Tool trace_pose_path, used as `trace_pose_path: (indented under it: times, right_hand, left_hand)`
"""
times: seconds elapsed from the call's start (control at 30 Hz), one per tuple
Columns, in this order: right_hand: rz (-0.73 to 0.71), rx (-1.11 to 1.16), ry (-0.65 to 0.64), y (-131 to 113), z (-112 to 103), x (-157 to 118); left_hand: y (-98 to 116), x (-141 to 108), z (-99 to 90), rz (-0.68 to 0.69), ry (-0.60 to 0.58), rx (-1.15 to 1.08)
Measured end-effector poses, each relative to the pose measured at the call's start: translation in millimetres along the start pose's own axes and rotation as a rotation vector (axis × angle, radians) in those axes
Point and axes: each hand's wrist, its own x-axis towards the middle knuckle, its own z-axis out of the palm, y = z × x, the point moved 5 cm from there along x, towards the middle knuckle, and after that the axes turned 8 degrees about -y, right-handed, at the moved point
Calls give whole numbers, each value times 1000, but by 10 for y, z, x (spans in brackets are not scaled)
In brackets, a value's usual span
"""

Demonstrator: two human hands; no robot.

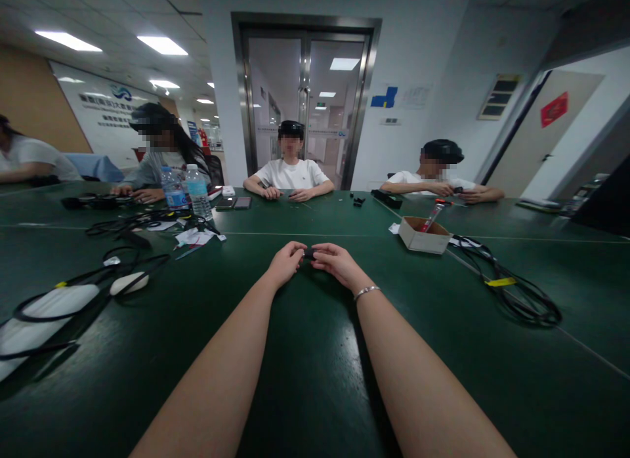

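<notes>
Between my two hands is a small black block-like piece (309,253), too small to name more exactly. My left hand (287,262) pinches its left end with thumb and fingers. On its other end, the fingertips of my right hand (339,264) are closed. Both hands are held close together over the green table (305,353), with both forearms stretched forward. A silver bracelet (367,292) circles my right wrist. Part of the black piece is hidden behind my fingers.
Right of my hands stand a small open box (424,240) with a red-and-clear tool inside and a coiled black cable (522,300). Leftward lie tangled cables, a white mouse (128,283), paper scraps (195,237) and water bottles (197,192). Several people sit around the table.
</notes>
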Motion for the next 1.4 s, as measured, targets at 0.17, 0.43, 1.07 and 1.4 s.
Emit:
trace_pose_path:
  times: [0.17,0.43,1.07,1.4]
  right_hand:
    - [-8,6,-9,-6,3,-1]
    - [-7,7,-11,-13,3,-10]
    - [-1,13,5,-10,7,-9]
    - [10,31,6,10,-3,33]
  left_hand:
    - [18,-9,7,-11,-9,-6]
    - [26,-8,10,-35,-10,-27]
    - [43,-26,0,-18,4,-8]
    - [26,-13,7,-7,22,-54]
